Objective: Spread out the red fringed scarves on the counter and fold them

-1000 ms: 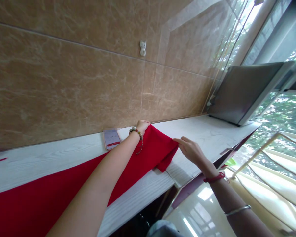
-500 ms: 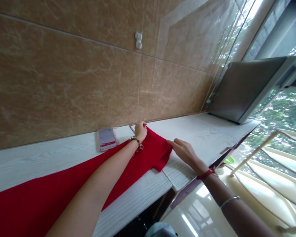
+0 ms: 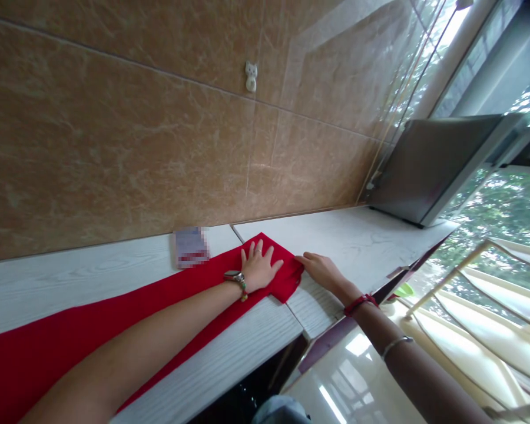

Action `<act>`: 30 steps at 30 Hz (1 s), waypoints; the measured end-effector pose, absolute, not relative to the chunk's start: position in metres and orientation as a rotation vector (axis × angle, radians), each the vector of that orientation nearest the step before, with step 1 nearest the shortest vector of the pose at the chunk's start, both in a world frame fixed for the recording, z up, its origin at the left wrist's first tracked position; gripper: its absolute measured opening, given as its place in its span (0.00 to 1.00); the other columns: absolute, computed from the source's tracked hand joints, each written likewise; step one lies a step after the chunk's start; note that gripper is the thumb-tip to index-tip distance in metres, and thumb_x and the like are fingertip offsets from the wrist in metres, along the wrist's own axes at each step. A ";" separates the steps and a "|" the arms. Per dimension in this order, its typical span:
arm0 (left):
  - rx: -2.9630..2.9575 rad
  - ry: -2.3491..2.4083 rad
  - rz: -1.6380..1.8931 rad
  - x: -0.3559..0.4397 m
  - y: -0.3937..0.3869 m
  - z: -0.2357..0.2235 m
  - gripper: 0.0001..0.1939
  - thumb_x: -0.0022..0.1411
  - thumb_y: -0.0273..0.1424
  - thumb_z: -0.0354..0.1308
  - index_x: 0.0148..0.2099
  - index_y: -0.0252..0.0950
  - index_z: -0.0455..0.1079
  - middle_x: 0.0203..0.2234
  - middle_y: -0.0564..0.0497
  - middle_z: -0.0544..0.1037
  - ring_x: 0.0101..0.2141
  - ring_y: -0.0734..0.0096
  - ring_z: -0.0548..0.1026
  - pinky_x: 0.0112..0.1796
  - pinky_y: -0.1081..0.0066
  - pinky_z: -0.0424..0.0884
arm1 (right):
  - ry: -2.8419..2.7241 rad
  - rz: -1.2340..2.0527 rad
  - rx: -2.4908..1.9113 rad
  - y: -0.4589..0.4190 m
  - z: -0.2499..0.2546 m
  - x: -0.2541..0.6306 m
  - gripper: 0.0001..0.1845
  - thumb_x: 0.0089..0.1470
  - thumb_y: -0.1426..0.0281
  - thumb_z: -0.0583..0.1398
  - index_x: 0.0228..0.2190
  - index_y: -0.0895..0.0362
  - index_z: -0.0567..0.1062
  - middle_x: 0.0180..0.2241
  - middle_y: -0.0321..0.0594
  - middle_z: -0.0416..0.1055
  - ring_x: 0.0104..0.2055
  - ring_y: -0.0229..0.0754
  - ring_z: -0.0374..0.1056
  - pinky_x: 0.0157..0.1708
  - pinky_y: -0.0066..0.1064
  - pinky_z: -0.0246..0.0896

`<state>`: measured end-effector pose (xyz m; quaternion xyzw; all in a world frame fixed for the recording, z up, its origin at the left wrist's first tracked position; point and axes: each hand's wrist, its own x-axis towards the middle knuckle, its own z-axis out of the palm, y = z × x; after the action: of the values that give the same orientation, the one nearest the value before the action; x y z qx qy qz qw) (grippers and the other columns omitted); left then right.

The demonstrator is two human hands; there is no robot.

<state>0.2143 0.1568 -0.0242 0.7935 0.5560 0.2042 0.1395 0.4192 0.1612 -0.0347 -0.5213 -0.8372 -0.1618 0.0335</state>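
Cloth cut off at left, left forearm and right forearm cropped below, flat item pixelated

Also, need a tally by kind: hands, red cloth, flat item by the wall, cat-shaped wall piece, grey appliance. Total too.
Hands: 2 (left hand, right hand)
Red cloth: 1
Flat item, pixelated: 1
Cat-shaped piece: 1
Grey appliance: 1
Total: 6
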 end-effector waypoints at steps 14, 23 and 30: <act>2.629 1.128 -0.083 0.108 0.100 -0.007 0.37 0.54 0.52 0.50 0.62 0.48 0.46 0.62 0.47 0.40 0.61 0.53 0.36 0.54 0.48 0.35 | -2.746 -0.025 -1.429 0.083 0.009 0.359 0.10 0.52 0.70 0.53 0.31 0.57 0.74 0.31 0.41 0.73 0.32 0.39 0.68 0.30 0.27 0.57; 2.523 1.659 0.153 0.084 0.034 0.000 0.39 0.54 0.46 0.52 0.64 0.41 0.42 0.62 0.43 0.38 0.60 0.49 0.37 0.53 0.47 0.45 | -2.204 -0.040 -1.860 0.149 -0.004 0.294 0.20 0.53 0.72 0.52 0.48 0.63 0.64 0.39 0.52 0.72 0.41 0.45 0.68 0.34 0.29 0.57; 2.396 1.682 -0.052 0.000 -0.015 -0.014 0.37 0.57 0.48 0.45 0.64 0.42 0.37 0.62 0.48 0.42 0.60 0.55 0.39 0.55 0.51 0.41 | -2.066 -0.074 -1.901 0.161 -0.030 0.304 0.21 0.53 0.79 0.49 0.49 0.61 0.62 0.39 0.51 0.71 0.41 0.44 0.67 0.34 0.29 0.56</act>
<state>-0.0004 -0.0148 -0.0136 0.8137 0.5711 -0.0176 0.1066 0.3038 0.1615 -0.0300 -0.6676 -0.7254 -0.0260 0.1659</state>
